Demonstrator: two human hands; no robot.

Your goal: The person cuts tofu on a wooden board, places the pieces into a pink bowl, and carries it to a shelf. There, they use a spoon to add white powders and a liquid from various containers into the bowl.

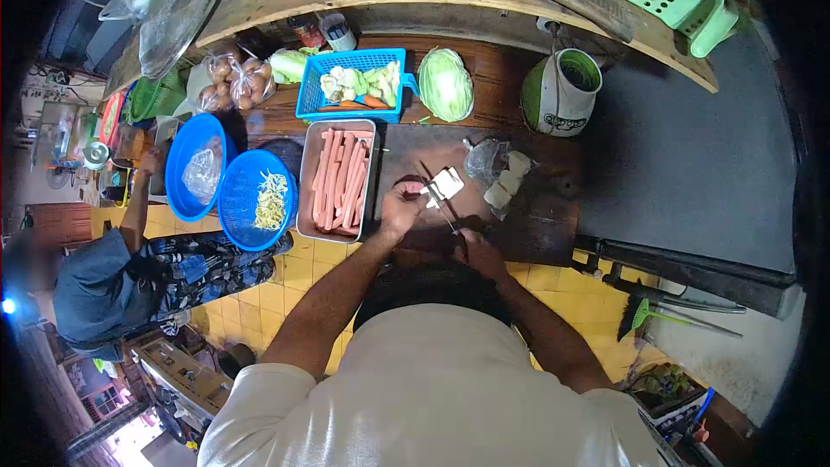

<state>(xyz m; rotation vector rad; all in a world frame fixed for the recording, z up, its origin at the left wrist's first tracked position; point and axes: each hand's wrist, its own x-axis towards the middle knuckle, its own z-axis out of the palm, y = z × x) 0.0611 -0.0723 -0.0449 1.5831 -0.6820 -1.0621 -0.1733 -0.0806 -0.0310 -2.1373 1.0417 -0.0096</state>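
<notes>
A white, tofu-like block (446, 182) lies on the dark worktop, with cut faces showing. My left hand (401, 209) holds it at its left end, fingers curled in against it. In my right hand (478, 252) is the handle of a knife (443, 205); its thin blade slants up and left across the block, close to my left fingertips. Just right of it, more white blocks (508, 180) sit by a clear plastic bag (486, 158). Left of my left hand stands a metal tray (301, 207) of long pink sausages (340, 177).
Behind are a blue basket (324, 61) of cut vegetables, a cabbage (446, 85) and a green-white appliance (540, 91). Blue basins (180, 195) and a colander (233, 225) of sprouts stand left. Another person (112, 285) works there. A wooden shelf (415, 10) overhangs the back.
</notes>
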